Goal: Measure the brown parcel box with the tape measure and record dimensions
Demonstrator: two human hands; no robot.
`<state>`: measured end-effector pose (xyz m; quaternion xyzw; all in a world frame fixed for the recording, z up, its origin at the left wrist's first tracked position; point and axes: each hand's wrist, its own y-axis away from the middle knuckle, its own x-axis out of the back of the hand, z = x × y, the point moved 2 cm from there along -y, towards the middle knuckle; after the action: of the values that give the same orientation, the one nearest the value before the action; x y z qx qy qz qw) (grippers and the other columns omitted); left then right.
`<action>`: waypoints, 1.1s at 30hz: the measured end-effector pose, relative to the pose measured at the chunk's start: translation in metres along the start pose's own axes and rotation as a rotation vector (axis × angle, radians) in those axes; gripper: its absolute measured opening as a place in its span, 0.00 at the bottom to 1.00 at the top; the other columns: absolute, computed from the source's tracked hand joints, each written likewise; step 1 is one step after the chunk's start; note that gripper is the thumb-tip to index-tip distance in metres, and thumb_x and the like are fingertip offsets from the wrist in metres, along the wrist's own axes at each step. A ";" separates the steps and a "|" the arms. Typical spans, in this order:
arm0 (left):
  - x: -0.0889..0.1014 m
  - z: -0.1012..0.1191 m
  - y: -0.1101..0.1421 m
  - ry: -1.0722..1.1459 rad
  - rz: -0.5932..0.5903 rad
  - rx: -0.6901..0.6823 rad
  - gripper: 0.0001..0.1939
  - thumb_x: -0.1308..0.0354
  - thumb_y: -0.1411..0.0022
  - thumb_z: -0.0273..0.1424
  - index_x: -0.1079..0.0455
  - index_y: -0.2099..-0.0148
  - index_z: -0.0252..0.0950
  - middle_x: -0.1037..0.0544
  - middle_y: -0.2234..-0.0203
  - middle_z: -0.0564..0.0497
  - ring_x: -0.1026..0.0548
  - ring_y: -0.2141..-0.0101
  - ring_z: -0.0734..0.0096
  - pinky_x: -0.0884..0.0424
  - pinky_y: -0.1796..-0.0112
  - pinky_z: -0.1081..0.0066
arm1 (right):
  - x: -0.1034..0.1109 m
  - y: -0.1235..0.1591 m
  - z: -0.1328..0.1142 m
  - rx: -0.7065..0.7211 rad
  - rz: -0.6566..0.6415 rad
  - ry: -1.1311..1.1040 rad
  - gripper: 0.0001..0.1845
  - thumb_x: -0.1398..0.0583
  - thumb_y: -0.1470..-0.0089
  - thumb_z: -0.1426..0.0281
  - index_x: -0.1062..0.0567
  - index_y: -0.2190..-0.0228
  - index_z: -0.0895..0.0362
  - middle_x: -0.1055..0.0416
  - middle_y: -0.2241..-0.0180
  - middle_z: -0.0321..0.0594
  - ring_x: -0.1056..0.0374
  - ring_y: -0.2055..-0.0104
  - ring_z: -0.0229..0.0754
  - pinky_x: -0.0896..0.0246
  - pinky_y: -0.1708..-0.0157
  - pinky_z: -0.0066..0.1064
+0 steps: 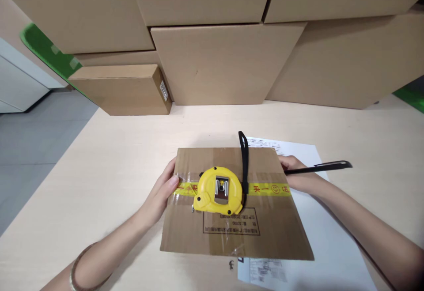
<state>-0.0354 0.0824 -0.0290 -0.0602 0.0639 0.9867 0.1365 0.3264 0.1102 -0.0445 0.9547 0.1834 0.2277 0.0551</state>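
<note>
Left hand (pixel 164 190) pinches carton (pixel 276 233) at left; right hand (pixel 296 171), partly hidden, grips its right side plus pen (pixel 326 166); tape measure (pixel 220 191) on top.

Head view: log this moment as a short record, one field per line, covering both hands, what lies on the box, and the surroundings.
Main object: taped box, printed face up
Left hand: holds the box's left side, thumb at the top edge
Right hand: at the box's right side, fingertips hidden; a black pen juts from it
On the box: yellow tape measure, black strap attached
Sealing: yellow tape with red print
Partly behind box: white paper
Surface: pale table
Background: large cardboard boxes
</note>
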 end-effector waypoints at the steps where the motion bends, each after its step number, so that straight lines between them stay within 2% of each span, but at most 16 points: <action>1: 0.000 0.000 0.000 0.000 0.000 0.003 0.29 0.45 0.30 0.47 0.35 0.32 0.44 0.31 0.33 0.47 0.35 0.34 0.46 0.39 0.35 0.55 | 0.000 0.000 0.000 0.000 0.001 0.000 0.15 0.30 0.52 0.59 0.28 0.75 0.53 0.32 0.77 0.34 0.36 0.72 0.40 0.38 0.74 0.32; 14: -0.001 0.003 0.000 -0.028 0.022 -0.013 0.29 0.44 0.31 0.48 0.33 0.33 0.44 0.29 0.35 0.48 0.34 0.34 0.46 0.38 0.36 0.55 | 0.002 0.002 0.003 -0.022 -0.003 0.010 0.12 0.30 0.51 0.60 0.25 0.72 0.53 0.28 0.72 0.35 0.33 0.70 0.42 0.36 0.71 0.33; 22: -0.002 0.003 0.000 -0.006 0.018 -0.002 0.28 0.45 0.30 0.47 0.34 0.32 0.44 0.30 0.34 0.48 0.36 0.33 0.47 0.40 0.34 0.56 | 0.002 0.001 0.005 -0.010 -0.005 0.013 0.14 0.30 0.51 0.59 0.26 0.74 0.53 0.30 0.74 0.35 0.35 0.71 0.41 0.37 0.72 0.33; 33: 0.000 0.003 0.000 -0.039 0.010 -0.019 0.29 0.45 0.31 0.48 0.33 0.33 0.44 0.30 0.34 0.48 0.35 0.34 0.46 0.38 0.35 0.56 | 0.002 0.002 0.004 -0.012 -0.014 -0.003 0.14 0.31 0.50 0.58 0.26 0.72 0.53 0.30 0.74 0.35 0.35 0.71 0.41 0.38 0.73 0.32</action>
<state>-0.0356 0.0830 -0.0260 -0.0420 0.0522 0.9890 0.1320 0.3303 0.1086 -0.0465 0.9534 0.1886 0.2270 0.0626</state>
